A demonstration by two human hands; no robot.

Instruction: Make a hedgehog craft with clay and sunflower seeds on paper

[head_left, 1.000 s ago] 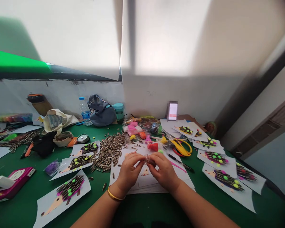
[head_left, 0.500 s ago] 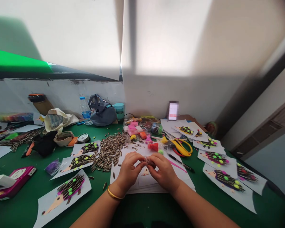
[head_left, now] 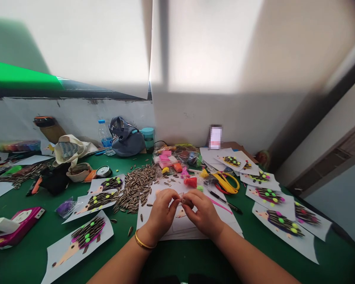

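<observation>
My left hand [head_left: 162, 211] and my right hand [head_left: 202, 213] meet over the paper, fingertips pinched together. Between them is a small clear packet with something brown [head_left: 188, 202] inside, mostly covered by the fingers. A gold bangle [head_left: 143, 240] circles my left wrist. Under the hands lies a stack of white paper [head_left: 177, 233], its top sheet bearing a small beige animal face [head_left: 181, 213]. Left of my left hand spreads a heap of striped sunflower seeds [head_left: 137, 185]. Just beyond the hands are a red clay lump [head_left: 190, 182] and a green one [head_left: 200, 188].
Seed-covered hedgehog pictures lie left [head_left: 83, 240] and right [head_left: 279, 225]. Yellow-handled scissors [head_left: 228, 184], a black pen [head_left: 225, 201] and a pink stick [head_left: 221, 206] are right of the paper. Clay bags [head_left: 177, 156], a blue bag [head_left: 127, 140] and a phone [head_left: 215, 137] stand behind.
Both hands stay almost in place, still pinching the small packet; the fingers shift only slightly. The view tilts a little. Nothing on the table has visibly moved.
</observation>
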